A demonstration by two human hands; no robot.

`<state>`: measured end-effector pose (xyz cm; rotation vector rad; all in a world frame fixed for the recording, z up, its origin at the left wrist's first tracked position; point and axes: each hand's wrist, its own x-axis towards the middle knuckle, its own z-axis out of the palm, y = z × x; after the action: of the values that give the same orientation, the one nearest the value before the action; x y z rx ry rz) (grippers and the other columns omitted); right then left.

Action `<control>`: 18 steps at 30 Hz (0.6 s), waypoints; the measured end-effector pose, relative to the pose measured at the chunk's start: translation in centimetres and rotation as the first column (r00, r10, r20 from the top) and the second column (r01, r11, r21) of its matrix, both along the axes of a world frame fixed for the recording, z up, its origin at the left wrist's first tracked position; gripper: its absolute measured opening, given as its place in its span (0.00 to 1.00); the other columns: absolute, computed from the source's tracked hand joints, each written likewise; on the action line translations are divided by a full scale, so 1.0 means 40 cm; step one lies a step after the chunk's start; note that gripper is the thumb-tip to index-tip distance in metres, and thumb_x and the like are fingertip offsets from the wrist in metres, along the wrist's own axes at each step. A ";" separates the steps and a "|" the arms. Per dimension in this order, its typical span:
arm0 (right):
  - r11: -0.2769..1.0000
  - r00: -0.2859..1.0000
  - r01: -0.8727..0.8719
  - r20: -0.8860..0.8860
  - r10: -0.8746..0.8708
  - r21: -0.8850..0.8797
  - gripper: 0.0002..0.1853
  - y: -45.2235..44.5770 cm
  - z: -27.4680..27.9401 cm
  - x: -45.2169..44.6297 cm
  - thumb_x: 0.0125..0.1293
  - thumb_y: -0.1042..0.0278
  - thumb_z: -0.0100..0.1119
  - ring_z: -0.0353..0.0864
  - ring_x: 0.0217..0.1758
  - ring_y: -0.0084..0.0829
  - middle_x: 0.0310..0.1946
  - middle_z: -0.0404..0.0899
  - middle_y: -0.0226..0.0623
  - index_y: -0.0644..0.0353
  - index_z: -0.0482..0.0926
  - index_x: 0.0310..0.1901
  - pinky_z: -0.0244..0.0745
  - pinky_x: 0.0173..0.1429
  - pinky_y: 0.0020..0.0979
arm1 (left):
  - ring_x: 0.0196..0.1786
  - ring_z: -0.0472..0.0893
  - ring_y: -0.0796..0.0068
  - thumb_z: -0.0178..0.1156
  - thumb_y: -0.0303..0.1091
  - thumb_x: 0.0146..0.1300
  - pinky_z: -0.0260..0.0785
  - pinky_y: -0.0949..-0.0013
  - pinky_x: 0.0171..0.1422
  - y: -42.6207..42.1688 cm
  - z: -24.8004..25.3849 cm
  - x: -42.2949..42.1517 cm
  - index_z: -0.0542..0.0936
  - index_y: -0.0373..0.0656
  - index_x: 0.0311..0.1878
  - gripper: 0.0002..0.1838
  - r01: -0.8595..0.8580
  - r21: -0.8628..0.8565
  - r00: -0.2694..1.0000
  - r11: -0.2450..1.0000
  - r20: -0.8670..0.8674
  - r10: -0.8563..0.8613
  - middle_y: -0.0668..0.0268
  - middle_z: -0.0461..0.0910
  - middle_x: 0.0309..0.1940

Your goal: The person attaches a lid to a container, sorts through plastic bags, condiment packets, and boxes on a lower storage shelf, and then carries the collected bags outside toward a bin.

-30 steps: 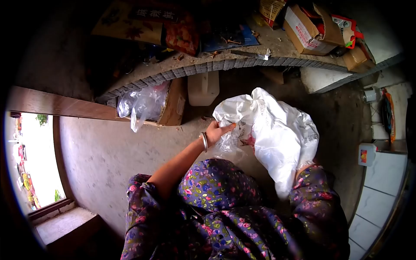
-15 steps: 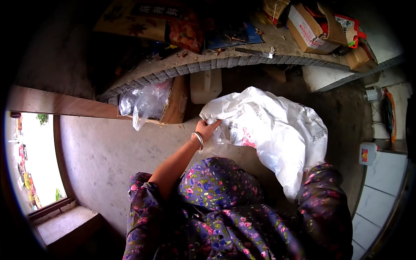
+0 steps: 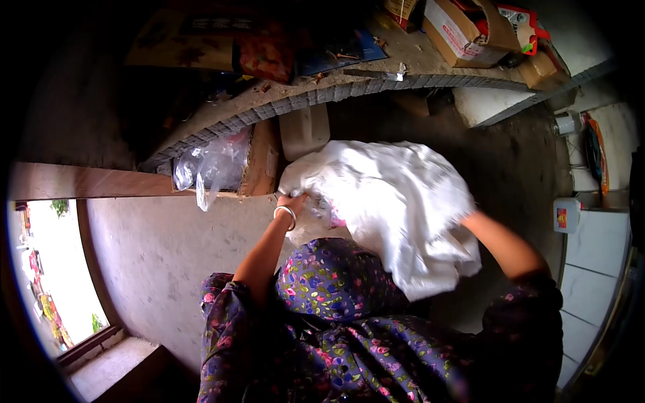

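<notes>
A large white sack (image 3: 396, 201) with faint print hangs crumpled in front of my body. My left hand (image 3: 293, 203), with a silver bangle at the wrist, is closed on the sack's left edge. Clear plastic (image 3: 310, 221) and a patch of pink show just below and beside that hand. On the sack's right side is my right hand (image 3: 468, 218); its fingers are hidden by the white folds and blurred, so its grip cannot be made out.
A cardboard box (image 3: 262, 158) of clear plastic bags sits under the stone shelf (image 3: 302, 94), beside a pale jug (image 3: 304, 131). An open carton (image 3: 470, 30) and food packets lie on the shelf. At right, a white container (image 3: 566, 215) stands by a tiled side.
My left hand has moved left with the sack's edge. My right forearm, earlier hidden by the sack, now shows at its right side. The sack has spread and shifted left.
</notes>
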<state>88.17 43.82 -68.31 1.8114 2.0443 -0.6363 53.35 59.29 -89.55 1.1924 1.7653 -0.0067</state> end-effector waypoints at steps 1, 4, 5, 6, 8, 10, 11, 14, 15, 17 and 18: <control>0.999 0.999 0.034 -0.027 -0.034 -0.016 0.29 -0.011 0.005 0.015 0.67 0.63 0.51 0.59 0.73 0.36 0.70 0.60 0.41 0.59 0.62 0.69 0.53 0.75 0.35 | 0.48 0.81 0.67 0.70 0.51 0.50 0.71 0.65 0.53 0.009 -0.010 -0.020 0.79 0.33 0.53 0.34 0.010 -0.001 1.000 1.000 0.000 -0.010 0.57 0.82 0.48; 0.919 0.871 0.391 -0.307 -0.384 -0.040 0.27 -0.058 0.059 0.061 0.64 0.65 0.54 0.64 0.67 0.35 0.64 0.65 0.39 0.60 0.65 0.65 0.58 0.70 0.33 | 0.51 0.79 0.62 0.68 0.53 0.52 0.69 0.64 0.57 0.009 0.020 -0.048 0.75 0.34 0.59 0.38 0.047 -0.195 0.999 0.980 0.027 -0.042 0.57 0.80 0.52; 0.843 0.745 0.534 -0.437 -0.503 -0.060 0.26 -0.074 0.087 0.072 0.61 0.67 0.57 0.69 0.61 0.33 0.59 0.71 0.38 0.61 0.69 0.61 0.63 0.64 0.32 | 0.51 0.79 0.62 0.68 0.53 0.52 0.69 0.64 0.57 0.006 0.012 -0.050 0.75 0.34 0.59 0.38 0.068 -0.193 0.997 0.979 0.035 -0.062 0.57 0.80 0.52; 0.644 0.409 0.747 -0.650 -0.641 -0.165 0.23 -0.090 0.126 0.080 0.55 0.72 0.63 0.80 0.48 0.29 0.47 0.81 0.34 0.64 0.75 0.54 0.74 0.54 0.30 | 0.54 0.78 0.62 0.67 0.53 0.52 0.69 0.63 0.58 0.011 -0.015 -0.057 0.73 0.34 0.60 0.39 0.096 -0.179 0.995 0.979 0.046 -0.090 0.56 0.78 0.55; 0.585 0.149 0.738 -0.764 -0.628 -0.337 0.14 -0.086 0.213 0.087 0.57 0.74 0.63 0.78 0.40 0.19 0.37 0.80 0.29 0.62 0.77 0.46 0.75 0.43 0.24 | 0.56 0.77 0.61 0.66 0.54 0.53 0.68 0.63 0.60 0.023 -0.081 -0.077 0.72 0.34 0.62 0.40 0.147 -0.161 0.988 0.976 0.064 -0.138 0.55 0.77 0.57; 0.520 -0.074 0.682 -0.756 -0.650 -0.514 0.12 -0.094 0.284 0.106 0.61 0.73 0.62 0.78 0.41 0.20 0.38 0.79 0.28 0.59 0.75 0.46 0.76 0.44 0.26 | 0.61 0.74 0.60 0.65 0.54 0.54 0.66 0.62 0.64 0.037 -0.122 -0.085 0.69 0.34 0.64 0.41 0.222 -0.100 0.966 0.970 -0.117 -0.233 0.54 0.73 0.62; 0.459 -0.171 0.689 -0.741 -0.649 -0.561 0.13 -0.101 0.306 0.115 0.62 0.71 0.62 0.79 0.43 0.23 0.41 0.78 0.29 0.58 0.73 0.48 0.77 0.47 0.30 | 0.61 0.74 0.60 0.65 0.54 0.54 0.66 0.62 0.64 0.035 -0.126 -0.089 0.69 0.34 0.64 0.41 0.237 -0.091 0.963 0.967 -0.108 -0.246 0.54 0.73 0.62; 0.434 -0.295 0.714 -0.798 -0.526 -0.550 0.13 -0.115 0.340 0.095 0.64 0.71 0.61 0.79 0.47 0.24 0.43 0.79 0.30 0.57 0.72 0.49 0.76 0.52 0.33 | 0.64 0.72 0.58 0.63 0.55 0.55 0.64 0.63 0.67 0.032 -0.044 -0.081 0.66 0.34 0.66 0.43 0.277 -0.146 0.960 0.950 -0.002 -0.281 0.53 0.70 0.64; 0.417 -0.370 0.707 -0.802 -0.470 -0.571 0.12 -0.111 0.351 0.077 0.65 0.71 0.60 0.79 0.48 0.24 0.44 0.79 0.30 0.57 0.73 0.48 0.76 0.53 0.34 | 0.64 0.73 0.60 0.64 0.52 0.55 0.65 0.63 0.66 0.029 -0.007 -0.067 0.68 0.37 0.66 0.39 0.333 -0.214 0.918 0.919 -0.150 -0.367 0.55 0.71 0.64; 0.406 -0.438 0.698 -0.800 -0.409 -0.590 0.11 -0.114 0.339 0.084 0.66 0.71 0.59 0.78 0.50 0.25 0.45 0.79 0.31 0.57 0.73 0.48 0.75 0.55 0.35 | 0.64 0.73 0.61 0.65 0.49 0.56 0.66 0.63 0.66 0.031 0.070 -0.048 0.70 0.41 0.65 0.36 0.369 -0.285 0.848 0.884 -0.286 -0.446 0.58 0.72 0.64; 0.434 -0.327 0.757 -0.858 -0.395 -0.489 0.11 -0.122 0.300 0.115 0.66 0.71 0.58 0.78 0.50 0.25 0.46 0.79 0.31 0.58 0.72 0.48 0.75 0.56 0.35 | 0.64 0.74 0.63 0.65 0.45 0.57 0.68 0.63 0.64 0.044 0.116 -0.036 0.73 0.44 0.63 0.32 0.667 -0.385 0.545 0.638 -0.331 -0.770 0.61 0.73 0.63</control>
<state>92.76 38.93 -56.31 3.2088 1.1376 -2.7012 51.92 61.03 -84.92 1.7874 1.4526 -1.0544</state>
